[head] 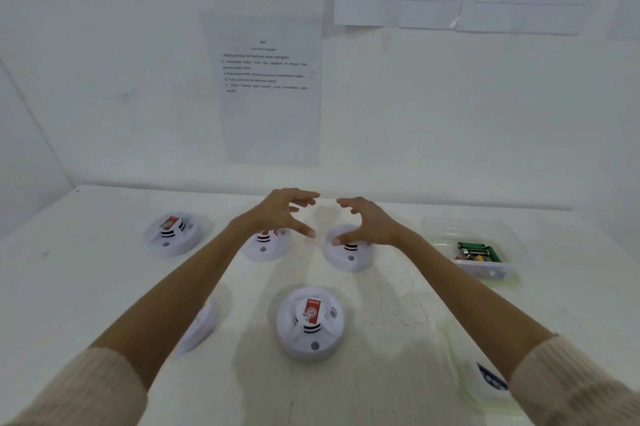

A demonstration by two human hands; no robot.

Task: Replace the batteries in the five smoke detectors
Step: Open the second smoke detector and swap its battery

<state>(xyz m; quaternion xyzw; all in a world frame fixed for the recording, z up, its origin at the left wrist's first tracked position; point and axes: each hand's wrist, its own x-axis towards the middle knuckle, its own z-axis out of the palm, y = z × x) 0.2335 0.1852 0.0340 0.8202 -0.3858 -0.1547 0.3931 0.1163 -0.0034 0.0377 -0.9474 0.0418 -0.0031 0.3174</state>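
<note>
Several white round smoke detectors lie on the white table. One detector [172, 234] is at the far left, one [265, 245] sits under my left hand, one [348, 252] under my right hand, one [310, 323] lies near the middle front, and one [201, 327] is mostly hidden by my left forearm. My left hand [282, 212] hovers above the table with spread, slightly bent fingers, holding nothing. My right hand [365, 221] faces it, fingers spread, thumb just over the detector below; I cannot tell whether it touches. A clear plastic tub [505, 235] at the right holds green batteries [479, 249].
Printed sheets are taped to the white wall behind the table. A dark blue and white packet [491, 379] lies at the front right, partly under my right sleeve. The wall corner closes the table on the left.
</note>
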